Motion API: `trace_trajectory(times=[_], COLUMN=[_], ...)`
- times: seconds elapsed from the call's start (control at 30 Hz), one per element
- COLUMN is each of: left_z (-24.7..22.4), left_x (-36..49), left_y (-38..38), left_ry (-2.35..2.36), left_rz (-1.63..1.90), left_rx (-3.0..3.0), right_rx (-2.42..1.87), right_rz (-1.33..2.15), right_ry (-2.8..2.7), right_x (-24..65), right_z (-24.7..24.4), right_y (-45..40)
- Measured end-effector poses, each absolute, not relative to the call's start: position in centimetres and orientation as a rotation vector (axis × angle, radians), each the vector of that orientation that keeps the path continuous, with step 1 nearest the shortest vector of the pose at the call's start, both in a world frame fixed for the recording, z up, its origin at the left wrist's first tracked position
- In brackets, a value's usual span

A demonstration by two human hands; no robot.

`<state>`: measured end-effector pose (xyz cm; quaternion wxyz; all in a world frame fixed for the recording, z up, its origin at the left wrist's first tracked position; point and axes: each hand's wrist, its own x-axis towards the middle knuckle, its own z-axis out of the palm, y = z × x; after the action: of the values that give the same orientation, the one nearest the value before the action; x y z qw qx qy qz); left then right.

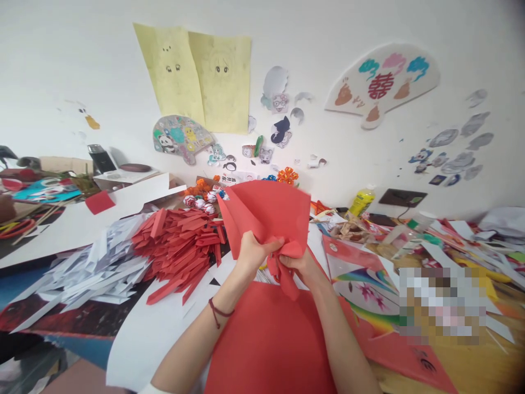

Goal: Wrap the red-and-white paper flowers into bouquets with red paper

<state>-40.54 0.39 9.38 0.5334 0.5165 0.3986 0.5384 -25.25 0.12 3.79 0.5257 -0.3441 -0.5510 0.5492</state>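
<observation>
A large sheet of red paper (274,205) is raised above the table, its lower part crumpled and gathered between my two hands. My left hand (256,253) is closed on the gathered part, with the thumb pointing right. Close beside it, my right hand (301,261) pinches the same paper, and a twisted red end hangs below the fingers. Beneath my forearms lies a flat red sheet (270,339), which partly covers a white sheet (143,339).
Folded red strips (180,246) and folded white strips (98,262) are heaped at the left. On the right are a printed red packet (365,284), a yellow bottle (361,202) and paper scraps. Behind the table stands a wall with drawings (221,82).
</observation>
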Motion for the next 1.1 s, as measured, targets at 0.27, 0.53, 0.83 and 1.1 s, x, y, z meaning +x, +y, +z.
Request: trace_trajectory(times=[0.27, 0.53, 0.83, 1.1], left_z=[8.5, 8.6, 7.8, 8.1], left_x=[-39.7, -38.8, -38.9, -40.1], left_y=[0.8, -0.1, 1.1, 1.2], left_ry=[1.001, 0.757, 1.099, 1.144], left_rz=[1.572, 1.329, 1.537, 1.257], left_rx=[1.195, 0.926, 1.088, 1.289], right_rx=[-0.733, -0.793, -0.741, -0.741], right_rz=[1.374, 1.364, 1.490, 1.359], right_ry=[-1.243, -1.213, -1.217, -1.162], right_x=[-25.5, -24.7, -25.0, -24.9], right_z=[4.0, 3.1, 3.9, 3.8], right_y=[0.0, 0.5, 0.0, 0.4])
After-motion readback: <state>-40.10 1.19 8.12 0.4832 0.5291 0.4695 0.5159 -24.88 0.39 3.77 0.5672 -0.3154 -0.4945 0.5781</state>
